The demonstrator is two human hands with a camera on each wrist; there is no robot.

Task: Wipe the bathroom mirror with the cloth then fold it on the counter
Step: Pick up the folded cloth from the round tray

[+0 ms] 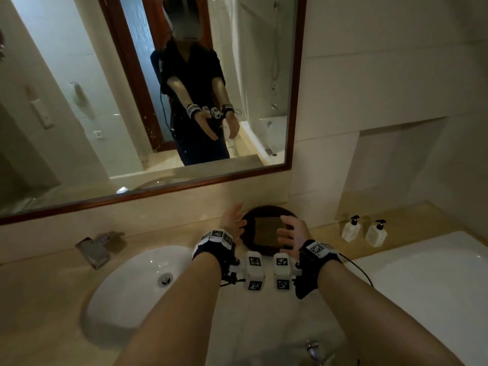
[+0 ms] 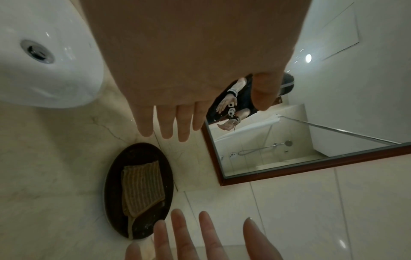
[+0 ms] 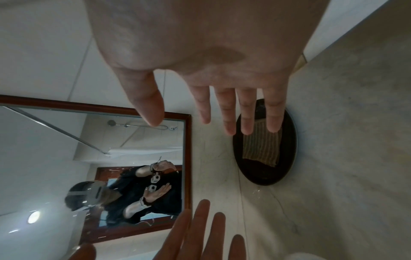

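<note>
A folded, striped brownish cloth (image 1: 266, 231) lies on a dark round tray (image 1: 264, 212) on the counter below the wood-framed mirror (image 1: 158, 101). Both hands hover over the tray, palms facing each other, fingers straight and spread, holding nothing. My left hand (image 1: 234, 221) is at the tray's left edge and my right hand (image 1: 289, 233) is over its right side. The left wrist view shows the cloth (image 2: 142, 188) on the tray (image 2: 113, 202) beyond the left fingers (image 2: 166, 123). In the right wrist view the right fingers (image 3: 231, 112) reach over the cloth (image 3: 261, 149).
A white sink (image 1: 126, 299) with a metal faucet (image 1: 95, 249) lies left of the hands. Two white pump bottles (image 1: 351, 229) stand at the back right of the beige counter (image 1: 52, 299). A white bathtub rim (image 1: 435, 273) borders the right.
</note>
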